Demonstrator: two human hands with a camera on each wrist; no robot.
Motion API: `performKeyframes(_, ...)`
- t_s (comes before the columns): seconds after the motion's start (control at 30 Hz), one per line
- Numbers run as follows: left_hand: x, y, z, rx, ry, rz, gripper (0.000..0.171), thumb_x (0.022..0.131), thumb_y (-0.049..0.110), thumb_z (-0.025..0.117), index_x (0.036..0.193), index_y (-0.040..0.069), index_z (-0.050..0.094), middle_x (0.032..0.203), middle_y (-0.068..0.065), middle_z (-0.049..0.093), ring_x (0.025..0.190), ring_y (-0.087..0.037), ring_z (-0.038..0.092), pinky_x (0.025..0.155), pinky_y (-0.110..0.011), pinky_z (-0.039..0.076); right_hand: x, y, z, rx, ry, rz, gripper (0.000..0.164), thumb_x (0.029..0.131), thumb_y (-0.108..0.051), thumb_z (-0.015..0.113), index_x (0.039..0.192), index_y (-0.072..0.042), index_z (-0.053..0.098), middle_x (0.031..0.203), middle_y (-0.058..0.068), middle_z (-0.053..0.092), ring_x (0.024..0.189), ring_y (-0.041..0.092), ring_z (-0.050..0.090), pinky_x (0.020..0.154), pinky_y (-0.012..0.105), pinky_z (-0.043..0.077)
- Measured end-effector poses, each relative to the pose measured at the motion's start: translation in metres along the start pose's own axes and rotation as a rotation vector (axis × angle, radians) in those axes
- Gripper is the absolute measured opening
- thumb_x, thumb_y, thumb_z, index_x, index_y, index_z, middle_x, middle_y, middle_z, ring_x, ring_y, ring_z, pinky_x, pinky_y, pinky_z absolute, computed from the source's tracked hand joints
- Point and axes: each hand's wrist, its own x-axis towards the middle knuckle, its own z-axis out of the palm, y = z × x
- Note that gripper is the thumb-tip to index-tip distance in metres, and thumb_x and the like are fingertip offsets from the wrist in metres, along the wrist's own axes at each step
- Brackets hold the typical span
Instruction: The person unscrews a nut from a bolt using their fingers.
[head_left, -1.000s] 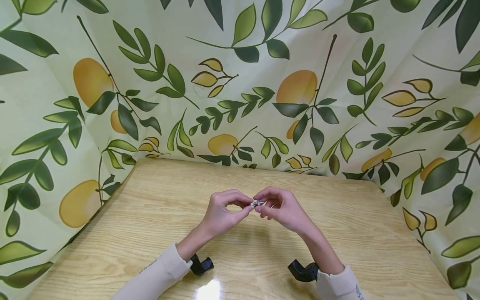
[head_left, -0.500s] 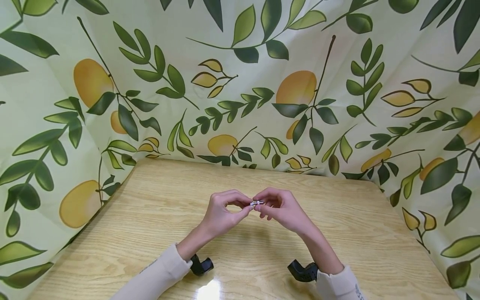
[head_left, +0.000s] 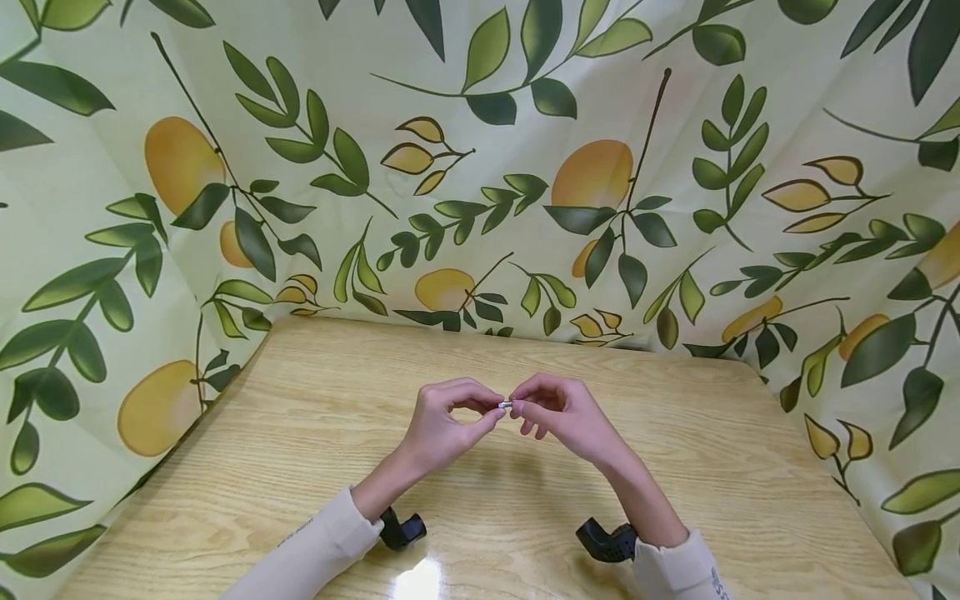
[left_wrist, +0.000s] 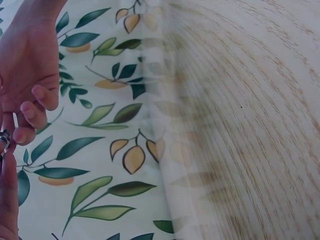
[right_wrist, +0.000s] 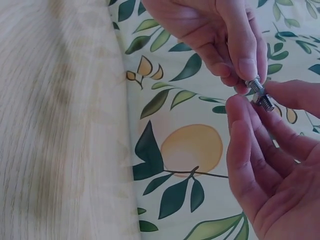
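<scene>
Between my two hands, above the table, is a small silvery threaded bolt [head_left: 506, 405] with a nut [right_wrist: 258, 96] partway along it. My left hand [head_left: 452, 421] pinches one end between thumb and fingertips, hiding that end. The thumb and index finger of my right hand [head_left: 567, 419] pinch at the nut from the other side. In the right wrist view, the free threaded tip [right_wrist: 268, 104] sticks out past the nut, beside my right fingertips. Only a sliver of the metal shows at the left wrist view's edge, by the fingers.
Both hands are over a light wood-grain table [head_left: 337, 375]. Behind and beside it hangs a pale cloth [head_left: 495, 233] printed with leaves and orange fruit. Black wrist mounts [head_left: 606, 542] sit below both hands, at the sleeve cuffs.
My right thumb and fingertips have shifted on the metal and now cover the nut in the head view, where it showed earlier. My left hand keeps its pinch in nearly the same place.
</scene>
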Motion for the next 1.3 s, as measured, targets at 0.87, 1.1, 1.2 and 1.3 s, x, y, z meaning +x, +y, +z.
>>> performKeyframes(0.87,0.0007,0.0025,-0.0038,0.0,-0.013,-0.023,0.014,0.084,-0.004,0.08,0.095,0.004,0.079,0.089,-0.008,0.079,0.077,-0.013,0.076,0.073,-0.027,0.067,-0.0001,-0.0036,-0.0001,-0.023,-0.006,0.011,0.019,0.099,-0.019,0.07,0.113,-0.006,0.071,0.097,0.016,0.073,0.074,0.029,0.071,0.062,0.03,0.061)
performKeyframes(1.1,0.001,0.0009,-0.0028,-0.009,-0.011,-0.017,0.014,0.084,-0.005,0.08,0.095,0.004,0.079,0.088,-0.009,0.079,0.075,-0.015,0.076,0.072,-0.027,0.067,0.0002,-0.0035,0.0,-0.01,0.005,-0.008,0.02,0.094,-0.012,0.074,0.113,-0.006,0.07,0.097,0.011,0.071,0.075,0.034,0.07,0.062,0.033,0.062)
performKeyframes(1.2,0.001,0.0006,-0.0024,-0.012,-0.017,-0.015,0.015,0.084,-0.005,0.079,0.095,0.005,0.079,0.088,-0.008,0.079,0.075,-0.014,0.076,0.072,-0.027,0.067,0.0001,-0.0022,-0.0004,-0.022,-0.007,-0.009,0.02,0.095,-0.014,0.073,0.112,-0.004,0.07,0.097,0.011,0.072,0.074,0.031,0.07,0.062,0.033,0.062)
performKeyframes(1.3,0.0012,0.001,-0.0017,-0.014,-0.023,-0.017,0.015,0.084,-0.005,0.079,0.095,0.004,0.079,0.089,-0.008,0.079,0.076,-0.014,0.076,0.072,-0.027,0.067,-0.0005,-0.001,-0.0011,-0.03,-0.023,-0.005,0.019,0.097,-0.017,0.071,0.11,-0.002,0.071,0.093,0.011,0.073,0.072,0.03,0.071,0.062,0.032,0.062)
